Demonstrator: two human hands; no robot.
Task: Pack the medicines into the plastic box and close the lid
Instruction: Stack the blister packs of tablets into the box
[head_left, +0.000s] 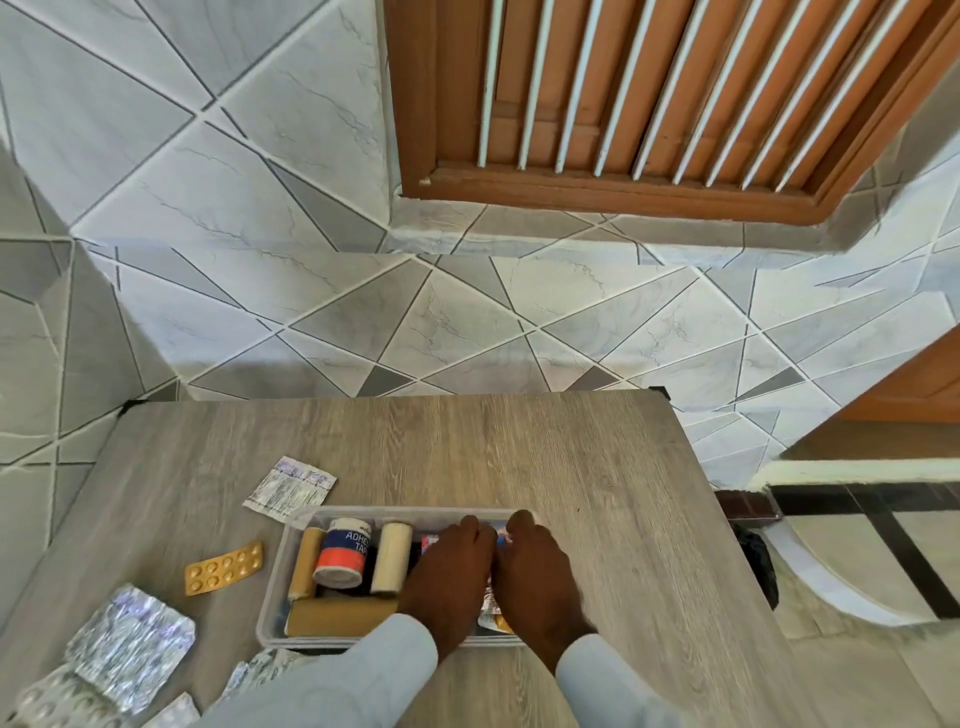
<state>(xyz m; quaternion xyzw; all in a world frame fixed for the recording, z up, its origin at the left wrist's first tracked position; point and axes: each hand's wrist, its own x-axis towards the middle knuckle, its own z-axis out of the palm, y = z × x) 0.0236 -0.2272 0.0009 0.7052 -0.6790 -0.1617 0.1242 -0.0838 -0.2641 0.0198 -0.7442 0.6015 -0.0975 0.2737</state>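
I take the plastic box as my landmark. Left of it lie silver foil strips and an orange blister pack on the table. Inside its left part stand bandage rolls and an adhesive tape roll. Over its right part I see my left hand and right hand pressed palm-down on packets; what the fingers hold I cannot tell.

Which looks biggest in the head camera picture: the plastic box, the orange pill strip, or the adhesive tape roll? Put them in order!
1. Plastic box, clearly the biggest.
2. Adhesive tape roll and orange pill strip look about the same size, so I won't rank those two.
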